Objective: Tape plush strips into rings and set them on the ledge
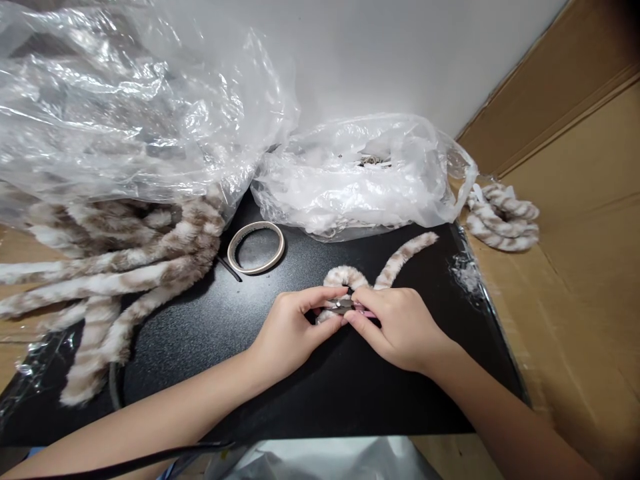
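Observation:
A furry striped white-and-brown strip [407, 259] lies curled on the black tabletop, one end pointing away to the right. My left hand [300, 320] pinches a bent part of it between thumb and fingers. My right hand [400, 327] is closed on a small metal tool with pink handles [364, 311], which looks like pliers. The tool's grey metal head reaches between the fingertips of both hands, against the fur. My fingers hide most of the tool and the part of the strip at its jaws.
Several furry striped strips [165, 273] spill from a large clear plastic bag [150, 133] at the left. A roll of tape [256, 248] lies on the black tabletop [200, 347]. Behind is another plastic bag [350, 193]. Coiled striped strips [505, 220] rest on cardboard [575, 267] at right.

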{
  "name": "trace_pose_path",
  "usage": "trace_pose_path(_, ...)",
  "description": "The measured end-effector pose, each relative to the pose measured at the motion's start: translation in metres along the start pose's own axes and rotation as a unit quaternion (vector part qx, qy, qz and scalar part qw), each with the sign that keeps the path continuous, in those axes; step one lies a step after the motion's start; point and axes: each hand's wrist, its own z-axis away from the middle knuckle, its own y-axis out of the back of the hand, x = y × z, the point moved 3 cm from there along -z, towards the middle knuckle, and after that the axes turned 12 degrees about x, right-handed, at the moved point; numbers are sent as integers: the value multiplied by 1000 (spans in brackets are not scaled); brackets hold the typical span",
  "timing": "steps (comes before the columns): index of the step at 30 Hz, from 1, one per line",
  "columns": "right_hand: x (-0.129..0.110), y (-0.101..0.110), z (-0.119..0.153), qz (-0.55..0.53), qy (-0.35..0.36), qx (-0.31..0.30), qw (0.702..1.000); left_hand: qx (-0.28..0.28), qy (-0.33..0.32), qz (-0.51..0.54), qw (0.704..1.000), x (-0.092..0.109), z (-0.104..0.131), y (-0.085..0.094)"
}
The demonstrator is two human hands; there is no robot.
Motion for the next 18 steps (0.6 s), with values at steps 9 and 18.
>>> trace_pose_path(9,3,-1,2,-60,-41,21,997,-10,18,5,1000,-3,-2,-3)
trace_pose_path(18,4,-4,2,-63,-56,16,996,-13,20,6,1000,-4,-2,-3)
